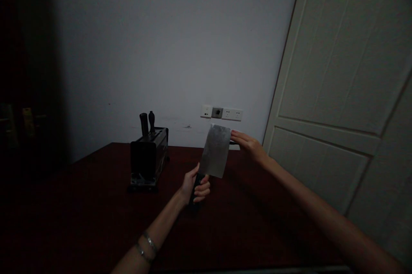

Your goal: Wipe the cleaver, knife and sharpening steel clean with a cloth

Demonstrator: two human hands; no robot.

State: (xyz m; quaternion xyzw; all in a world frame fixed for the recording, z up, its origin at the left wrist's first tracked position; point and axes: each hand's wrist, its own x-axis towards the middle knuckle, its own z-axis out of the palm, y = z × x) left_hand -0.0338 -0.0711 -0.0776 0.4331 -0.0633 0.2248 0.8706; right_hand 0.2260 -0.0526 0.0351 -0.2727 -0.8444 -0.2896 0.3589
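Observation:
My left hand (198, 186) is wrapped round the black handle of a cleaver (215, 150). The broad grey blade stands up from the fist, its flat face toward me and its top leaning slightly right. At the blade's upper right edge is my right hand (249, 143), with its fingers stretched out and the tips at or very near the metal. A dark strip shows under these fingers; what it is I cannot make out. To the left, a dark knife block (144, 158) stands on the table, with two black handles (147, 123) sticking up from its top.
The dark red table (180, 239) reaches back to a pale wall (174, 50). A row of sockets (222, 113) is on the wall behind the cleaver. A panelled door (328, 93) stands on the right. The far left is very dark.

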